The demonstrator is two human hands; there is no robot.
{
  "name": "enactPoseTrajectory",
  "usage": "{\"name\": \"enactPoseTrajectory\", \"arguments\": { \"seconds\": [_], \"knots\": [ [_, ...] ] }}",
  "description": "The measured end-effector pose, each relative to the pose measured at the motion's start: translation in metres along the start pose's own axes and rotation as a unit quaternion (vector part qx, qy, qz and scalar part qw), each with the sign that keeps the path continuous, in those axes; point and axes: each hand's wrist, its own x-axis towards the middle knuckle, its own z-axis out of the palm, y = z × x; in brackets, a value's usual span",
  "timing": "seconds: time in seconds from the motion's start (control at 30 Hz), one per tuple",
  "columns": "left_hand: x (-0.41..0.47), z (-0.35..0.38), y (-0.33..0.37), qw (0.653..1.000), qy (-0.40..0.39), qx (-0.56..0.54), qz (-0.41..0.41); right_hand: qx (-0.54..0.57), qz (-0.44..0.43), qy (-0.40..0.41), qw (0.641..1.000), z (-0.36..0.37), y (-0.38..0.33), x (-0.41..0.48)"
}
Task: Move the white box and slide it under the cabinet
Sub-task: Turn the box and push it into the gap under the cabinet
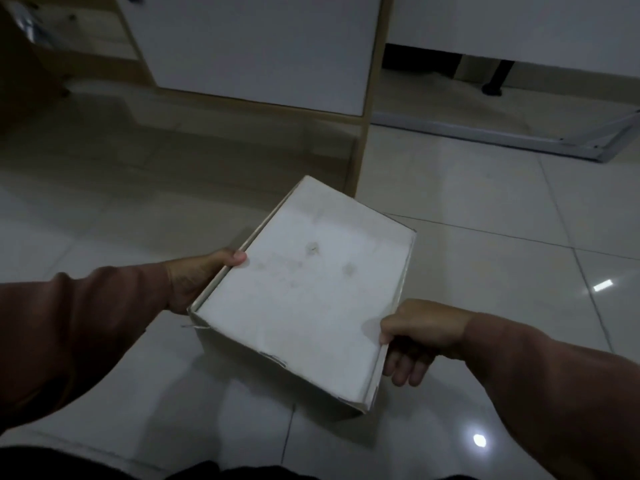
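Observation:
A white cardboard box [304, 292] with a slightly stained lid is in the middle of the view, above the tiled floor. My left hand [199, 277] grips its left edge, thumb on the lid. My right hand [412, 336] holds the near right corner, thumb on top and fingers below. The cabinet [256, 46] with a white door and wooden frame stands ahead, its lower edge raised over a shadowed gap [207, 133] at floor level. The box's far corner points toward the cabinet's right post.
Glossy pale floor tiles [485, 209] surround the box. A white metal frame bar [485, 136] lies on the floor at the right, with a black leg [495, 81] behind it. A wooden unit [41, 57] stands at the far left.

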Motion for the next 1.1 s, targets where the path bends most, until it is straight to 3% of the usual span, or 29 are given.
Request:
{"name": "enactPoseTrajectory", "arguments": {
  "seconds": [0.17, 0.27, 0.43, 0.53, 0.7, 0.8, 0.87, 0.93, 1.0, 1.07, 1.1],
  "knots": [
    [-0.016, -0.036, -0.006, 0.993, -0.053, -0.104, -0.003, -0.007, -0.036, 0.079, 0.996, 0.013, -0.052, 0.027],
    [-0.011, -0.048, -0.011, 0.991, -0.024, -0.132, 0.026, -0.013, -0.050, 0.149, 0.987, 0.014, -0.083, 0.045],
    [0.020, -0.063, -0.004, 0.988, 0.059, -0.144, 0.005, 0.010, -0.045, 0.242, 0.969, 0.008, -0.114, 0.076],
    [0.040, -0.066, 0.001, 0.989, 0.071, -0.131, 0.013, 0.006, -0.049, 0.279, 0.959, 0.006, -0.118, 0.094],
    [0.059, -0.067, 0.007, 0.996, 0.053, -0.063, 0.033, -0.159, -0.020, 0.299, 0.941, 0.012, -0.113, 0.109],
    [0.057, -0.054, 0.001, 0.985, 0.107, 0.063, 0.123, -0.244, -0.071, 0.302, 0.919, 0.014, -0.098, 0.117],
    [0.051, -0.044, -0.013, 0.945, 0.164, 0.240, 0.148, -0.313, -0.138, 0.307, 0.888, 0.024, -0.085, 0.116],
    [0.042, -0.031, -0.032, 0.851, 0.213, 0.458, 0.142, -0.429, -0.202, 0.281, 0.834, 0.040, -0.071, 0.111],
    [0.034, -0.019, -0.053, 0.745, 0.207, 0.611, 0.169, -0.505, -0.224, 0.229, 0.801, 0.055, -0.058, 0.107],
    [0.036, -0.018, -0.064, 0.652, 0.194, 0.706, 0.197, -0.525, -0.232, 0.208, 0.792, 0.062, -0.049, 0.108],
    [0.039, -0.021, -0.066, 0.631, 0.195, 0.726, 0.193, -0.520, -0.233, 0.210, 0.794, 0.064, -0.047, 0.110]
  ]
}}
